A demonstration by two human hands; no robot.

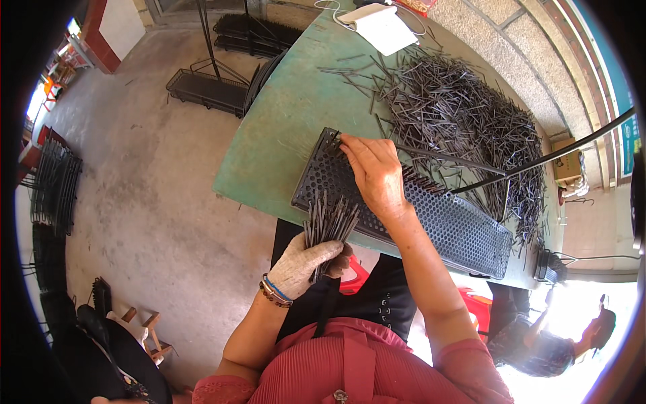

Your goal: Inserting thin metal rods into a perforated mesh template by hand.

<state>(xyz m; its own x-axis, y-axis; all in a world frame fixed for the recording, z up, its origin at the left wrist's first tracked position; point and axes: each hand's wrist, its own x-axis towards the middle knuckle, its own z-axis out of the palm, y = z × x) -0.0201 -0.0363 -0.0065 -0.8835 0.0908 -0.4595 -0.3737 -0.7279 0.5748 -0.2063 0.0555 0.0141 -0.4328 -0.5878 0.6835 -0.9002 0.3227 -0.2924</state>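
A black perforated metal tray [437, 225], long and full of round holes, lies slantwise along the near edge of the green table. My left hand [301, 264], in a pale work glove, is closed around an upright bundle of thin dark sticks [330, 222] just in front of the tray. At the tray's far left corner is my bare right hand [378, 168], its fingertips pinched together over the holes. Whatever sits between those fingertips is too small to make out. Short dark sticks [418, 179] stand in a row along the tray's far edge, partly behind my right wrist.
A big heap of loose dark sticks [457, 101] covers the right of the green table [276, 141]. Dark rods [552, 153] arch over the tray. White paper [383, 28] lies at the back. Black racks [208, 91] stand on the floor; another person [545, 343] is at right.
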